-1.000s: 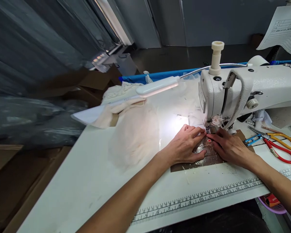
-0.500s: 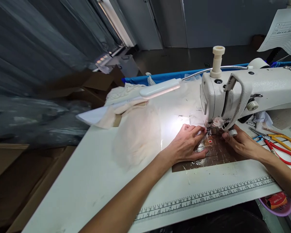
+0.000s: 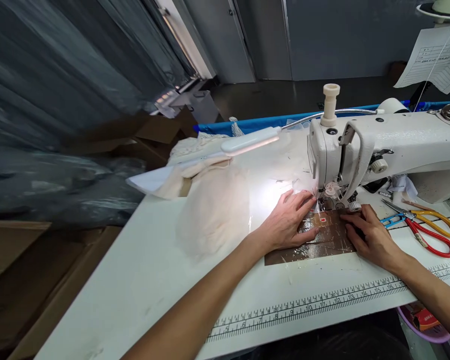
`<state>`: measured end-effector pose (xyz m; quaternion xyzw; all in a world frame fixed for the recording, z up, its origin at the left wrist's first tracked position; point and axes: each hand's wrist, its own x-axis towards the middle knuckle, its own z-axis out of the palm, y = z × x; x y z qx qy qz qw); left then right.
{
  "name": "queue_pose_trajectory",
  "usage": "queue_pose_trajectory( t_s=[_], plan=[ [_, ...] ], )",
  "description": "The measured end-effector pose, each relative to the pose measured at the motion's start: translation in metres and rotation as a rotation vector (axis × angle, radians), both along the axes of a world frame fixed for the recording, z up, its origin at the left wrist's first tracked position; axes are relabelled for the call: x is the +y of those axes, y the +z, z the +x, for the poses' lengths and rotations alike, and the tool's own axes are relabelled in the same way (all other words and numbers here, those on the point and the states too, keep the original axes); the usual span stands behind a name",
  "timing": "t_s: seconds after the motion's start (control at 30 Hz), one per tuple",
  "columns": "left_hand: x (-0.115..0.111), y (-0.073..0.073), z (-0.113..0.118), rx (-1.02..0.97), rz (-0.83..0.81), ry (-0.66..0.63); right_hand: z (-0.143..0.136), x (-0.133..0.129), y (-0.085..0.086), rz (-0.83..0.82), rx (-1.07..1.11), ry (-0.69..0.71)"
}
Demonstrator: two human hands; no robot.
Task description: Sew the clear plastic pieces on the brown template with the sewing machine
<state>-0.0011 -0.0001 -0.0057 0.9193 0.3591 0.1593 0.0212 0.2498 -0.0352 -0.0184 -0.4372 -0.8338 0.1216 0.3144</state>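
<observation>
A white sewing machine (image 3: 405, 142) stands at the right, with a small pale rosette (image 3: 332, 189) in front of its needle area. My left hand (image 3: 290, 220) lies flat beside the presser foot (image 3: 325, 203), thumb spread from the fingers. Its fingertips touch the edge of thin white fabric (image 3: 301, 185); how much lies under them is hidden. My right hand (image 3: 373, 240) rests on the right end of a shiny brown plate (image 3: 332, 237), fingers bent and apart, with nothing visible in them. The plate covers the bed below the presser foot.
A pile of sheer cream fabric (image 3: 213, 215) lies left on the white table (image 3: 135, 280). Above it reaches a lamp (image 3: 251, 141). Red-handled and yellow-handled scissors (image 3: 422, 220) lie right of my right hand. A printed ruler (image 3: 303, 312) runs along the front edge, above a purple basket (image 3: 431, 334).
My right hand has drawn back from beside the presser foot, toward me, onto the brown plate. My left hand stays nearly in place. The whole view has shifted slightly.
</observation>
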Motion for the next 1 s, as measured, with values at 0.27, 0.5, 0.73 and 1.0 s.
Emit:
queue_pose_trajectory(
  t_s=[0.27,0.5,0.73,1.0],
  plan=[
    [0.009,0.0,-0.004,-0.093,-0.057,0.035,-0.001,0.0,0.0,0.077,-0.052,0.04],
    [0.012,-0.003,0.0,-0.11,0.009,0.038,0.002,0.0,0.001,0.069,-0.038,0.07],
    [0.01,-0.005,0.001,-0.104,0.038,0.052,0.002,-0.001,0.0,0.081,-0.029,0.061],
    [0.009,-0.005,0.003,-0.116,0.052,0.08,0.002,-0.001,-0.001,0.117,-0.053,0.062]
  ],
)
